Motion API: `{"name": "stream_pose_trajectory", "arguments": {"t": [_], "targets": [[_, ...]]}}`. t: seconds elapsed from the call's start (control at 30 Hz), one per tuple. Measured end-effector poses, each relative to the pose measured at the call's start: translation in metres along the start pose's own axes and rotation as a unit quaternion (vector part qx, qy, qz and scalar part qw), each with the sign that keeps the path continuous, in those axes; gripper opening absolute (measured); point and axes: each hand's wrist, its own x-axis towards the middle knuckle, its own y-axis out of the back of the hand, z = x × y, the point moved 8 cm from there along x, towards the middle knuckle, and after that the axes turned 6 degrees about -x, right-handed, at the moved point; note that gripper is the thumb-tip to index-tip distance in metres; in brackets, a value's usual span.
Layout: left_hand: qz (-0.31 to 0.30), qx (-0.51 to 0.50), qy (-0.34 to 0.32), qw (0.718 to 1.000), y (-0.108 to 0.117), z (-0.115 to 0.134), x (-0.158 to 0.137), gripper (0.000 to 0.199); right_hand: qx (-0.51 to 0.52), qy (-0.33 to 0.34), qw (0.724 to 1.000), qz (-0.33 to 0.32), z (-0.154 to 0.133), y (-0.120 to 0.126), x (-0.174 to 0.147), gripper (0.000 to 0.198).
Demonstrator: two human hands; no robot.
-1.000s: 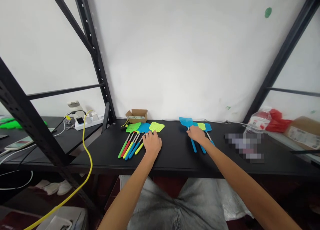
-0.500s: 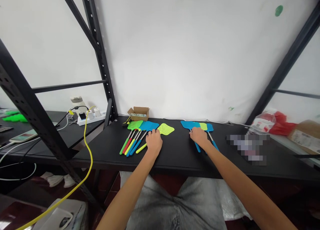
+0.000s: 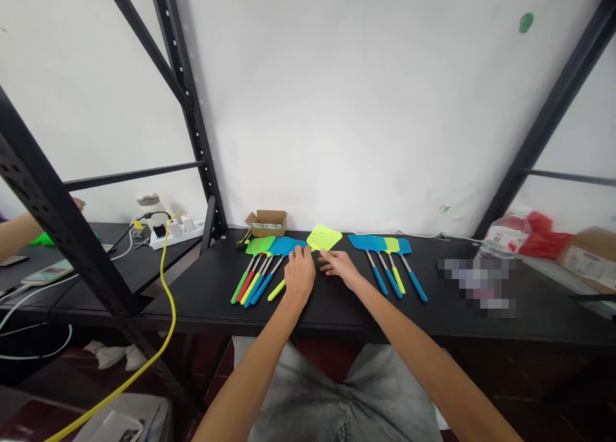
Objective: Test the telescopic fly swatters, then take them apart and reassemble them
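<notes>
A yellow-green fly swatter (image 3: 325, 237) is gripped at its shaft by my left hand (image 3: 299, 274); its perforated head tilts up off the black table, and part of the handle is hidden under that hand. Beside the swatter's neck is my right hand (image 3: 339, 266), fingers apart and holding nothing; whether a fingertip touches the swatter I cannot tell. To the left, several swatters lie overlapping, with a green swatter (image 3: 240, 288) at the outer end and blue heads (image 3: 287, 246) nearest my left hand. On the right lie several more, mostly blue swatters (image 3: 418, 287), with one yellow swatter (image 3: 398, 279) among them.
An open cardboard box (image 3: 267, 223) stands at the table's back edge by the wall. A plastic bottle (image 3: 505, 233) and a red bag (image 3: 543, 238) are at the right. Black rack posts (image 3: 190, 108) flank the table. A yellow cable (image 3: 174, 301) hangs at left, where another person's arm (image 3: 19, 232) shows.
My right hand has left the right-hand swatters and moved left to the yellow-green one. That swatter's head has risen and tilted up in my left hand. Another person's arm has appeared at far left.
</notes>
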Motion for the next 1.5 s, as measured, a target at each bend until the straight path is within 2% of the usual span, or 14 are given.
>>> {"name": "stream_pose_trajectory", "arguments": {"t": [0.1, 0.2, 0.43, 0.53, 0.67, 0.87, 0.97, 1.2, 1.37, 1.5], "targets": [[-0.002, -0.027, -0.031, 0.999, 0.005, 0.007, 0.0, 0.032, 0.198, 0.012, 0.98, -0.01, 0.004, -0.022, 0.013, 0.03], [-0.015, -0.05, -0.04, 0.998, 0.006, 0.01, 0.0, 0.03, 0.285, 0.02, 0.958, 0.015, 0.008, -0.024, 0.021, 0.026], [-0.059, -0.059, 0.0, 0.996, 0.0, 0.005, 0.001, 0.026, 0.3, 0.065, 0.952, -0.004, 0.005, -0.023, 0.019, 0.034], [-0.059, -0.057, 0.003, 0.997, 0.001, 0.004, 0.002, 0.024, 0.298, 0.08, 0.951, 0.018, 0.004, -0.021, 0.017, 0.036], [-0.074, -0.063, 0.001, 0.995, 0.0, 0.004, 0.002, 0.025, 0.298, 0.075, 0.95, 0.053, 0.005, -0.017, 0.018, 0.028], [-0.084, -0.06, 0.0, 0.995, -0.002, 0.004, 0.004, 0.031, 0.308, 0.049, 0.948, 0.062, 0.006, -0.013, 0.026, 0.021], [-0.089, -0.055, -0.001, 0.995, -0.004, 0.004, 0.003, 0.031, 0.32, 0.046, 0.942, 0.087, 0.009, -0.001, 0.032, 0.019], [-0.115, -0.067, -0.021, 0.991, -0.006, 0.009, 0.0, 0.034, 0.351, 0.071, 0.919, 0.164, 0.016, 0.043, 0.042, 0.022], [-0.121, -0.074, -0.05, 0.989, -0.002, 0.013, -0.005, 0.036, 0.369, 0.097, 0.894, 0.234, 0.022, 0.074, 0.041, 0.021], [-0.118, -0.08, -0.065, 0.988, -0.002, 0.017, -0.007, 0.036, 0.37, 0.113, 0.879, 0.278, 0.023, 0.087, 0.037, 0.024]]}}
